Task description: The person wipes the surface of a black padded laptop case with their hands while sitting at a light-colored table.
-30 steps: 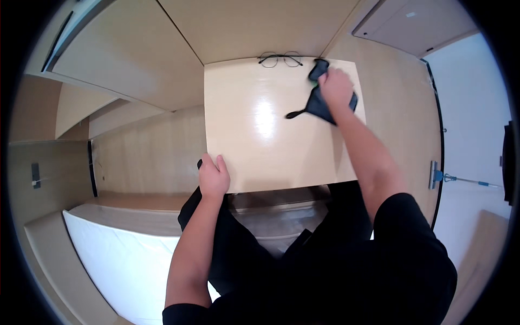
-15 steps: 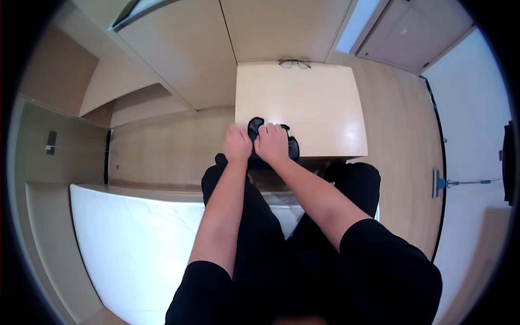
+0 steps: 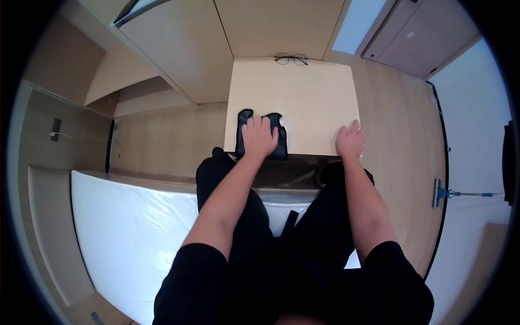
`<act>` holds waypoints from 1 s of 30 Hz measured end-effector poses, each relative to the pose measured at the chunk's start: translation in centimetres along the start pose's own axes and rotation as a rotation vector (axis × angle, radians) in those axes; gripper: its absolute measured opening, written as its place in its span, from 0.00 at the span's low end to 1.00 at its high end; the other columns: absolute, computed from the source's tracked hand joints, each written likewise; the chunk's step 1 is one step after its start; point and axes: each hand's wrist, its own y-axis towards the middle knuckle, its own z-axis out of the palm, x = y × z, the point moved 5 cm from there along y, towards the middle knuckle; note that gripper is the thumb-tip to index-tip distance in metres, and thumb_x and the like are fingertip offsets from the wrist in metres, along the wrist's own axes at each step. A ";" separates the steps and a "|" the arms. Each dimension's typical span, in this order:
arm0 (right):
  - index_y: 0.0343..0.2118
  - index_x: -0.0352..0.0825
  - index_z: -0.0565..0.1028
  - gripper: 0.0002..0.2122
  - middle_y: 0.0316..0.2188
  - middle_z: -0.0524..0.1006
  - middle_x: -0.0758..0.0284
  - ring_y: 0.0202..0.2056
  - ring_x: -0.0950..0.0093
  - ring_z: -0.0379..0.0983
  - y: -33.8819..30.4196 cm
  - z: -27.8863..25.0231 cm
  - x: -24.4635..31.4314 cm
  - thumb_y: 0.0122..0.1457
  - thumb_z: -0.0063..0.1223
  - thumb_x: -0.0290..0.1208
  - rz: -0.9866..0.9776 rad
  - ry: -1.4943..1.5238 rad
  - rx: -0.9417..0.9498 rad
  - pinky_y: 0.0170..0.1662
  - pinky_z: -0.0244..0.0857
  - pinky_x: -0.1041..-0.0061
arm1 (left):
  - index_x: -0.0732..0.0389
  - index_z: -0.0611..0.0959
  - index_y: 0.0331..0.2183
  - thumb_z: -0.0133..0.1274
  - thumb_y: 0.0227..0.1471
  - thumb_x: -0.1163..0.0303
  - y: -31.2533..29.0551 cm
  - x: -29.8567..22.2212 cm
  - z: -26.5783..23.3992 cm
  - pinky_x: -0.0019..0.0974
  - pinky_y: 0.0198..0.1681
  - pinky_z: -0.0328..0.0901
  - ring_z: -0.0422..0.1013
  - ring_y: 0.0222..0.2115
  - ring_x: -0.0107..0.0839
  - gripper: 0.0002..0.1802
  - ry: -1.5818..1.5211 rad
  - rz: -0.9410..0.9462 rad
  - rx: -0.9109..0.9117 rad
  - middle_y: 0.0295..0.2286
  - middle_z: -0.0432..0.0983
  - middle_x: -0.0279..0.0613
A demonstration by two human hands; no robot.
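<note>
A soft black leather-like piece (image 3: pixel 281 142) lies spread at the near left of a pale wooden table, with a notch in its far edge. My left hand (image 3: pixel 259 136) rests on it, palm down and fingers spread, covering its middle. At the table's near right corner, my right hand (image 3: pixel 351 143) lies on the surface by the side edge. Its fingers are slightly bent and apart, and I see nothing in them. Whether it grips the edge is hard to make out.
The small table (image 3: pixel 303 89) stands before my knees. Folded eyeglasses (image 3: pixel 291 59) lie at its far edge. Wooden cabinets (image 3: pixel 281 27) rise behind. A plastic-covered white mattress (image 3: pixel 135 233) is at the left; a mop (image 3: pixel 440 193) leans at the right wall.
My right hand has left the black piece and moved right to the table corner. The piece is now spread flatter and farther left, under my left hand.
</note>
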 end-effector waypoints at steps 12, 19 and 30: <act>0.71 0.31 0.59 0.34 0.55 0.72 0.45 0.54 0.47 0.70 0.7 -0.5 1.1 0.66 0.50 0.44 0.118 -0.019 0.078 0.56 0.63 0.48 | 0.61 0.86 0.32 0.54 0.58 0.54 23.8 7.1 6.7 0.54 0.43 0.75 0.80 0.39 0.51 0.19 0.194 -0.134 -0.060 0.35 0.83 0.51; 0.70 0.28 0.59 0.35 0.55 0.72 0.44 0.52 0.47 0.72 1.0 -0.7 0.7 0.65 0.53 0.42 0.088 -0.004 0.085 0.53 0.66 0.48 | 0.59 0.87 0.30 0.55 0.56 0.54 28.0 8.4 8.8 0.53 0.40 0.76 0.81 0.37 0.50 0.18 0.155 -0.137 -0.093 0.34 0.83 0.49; 0.70 0.36 0.61 0.34 0.57 0.73 0.47 0.54 0.49 0.72 0.5 -0.4 1.1 0.65 0.53 0.46 0.151 0.033 0.030 0.56 0.65 0.49 | 0.58 0.83 0.29 0.56 0.60 0.56 17.3 5.0 5.3 0.54 0.36 0.73 0.79 0.33 0.49 0.16 0.102 0.006 -0.050 0.31 0.80 0.47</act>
